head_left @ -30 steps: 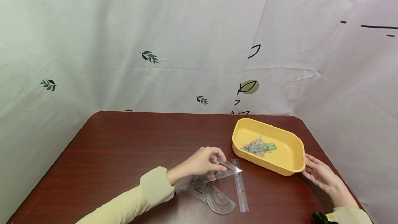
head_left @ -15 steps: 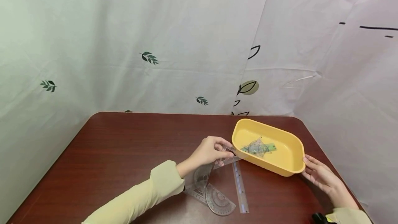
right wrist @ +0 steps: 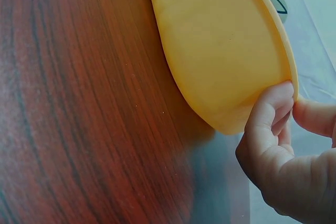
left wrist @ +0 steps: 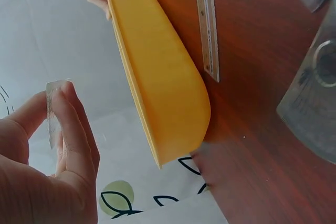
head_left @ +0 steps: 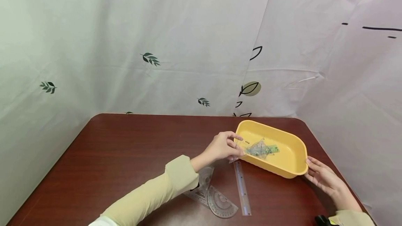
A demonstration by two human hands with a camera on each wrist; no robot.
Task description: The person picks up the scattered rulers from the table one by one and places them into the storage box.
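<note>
My left hand (head_left: 221, 146) pinches a clear plastic set square (left wrist: 51, 111) between thumb and fingers, raised at the left end of a yellow basin (head_left: 273, 166). Part of the set square is hidden by the fingers. At the basin's far right corner, my right hand (head_left: 325, 177) grips the rim, thumb on one side and fingers on the other, as the right wrist view shows. Inside the basin lie overlapping clear pieces (head_left: 259, 149) and a green piece (head_left: 273, 148).
A clear ruler (head_left: 242, 189) lies in front of the basin on the dark red table (head_left: 150, 149). Left of it are a clear protractor (head_left: 222, 203) and other clear drawing pieces (head_left: 205, 179), partly overlapping. A patterned cloth (head_left: 188, 44) hangs behind the table.
My left hand has carried the set square up and to the right, from above the loose pieces to the basin's left rim. The right hand keeps its hold on the basin.
</note>
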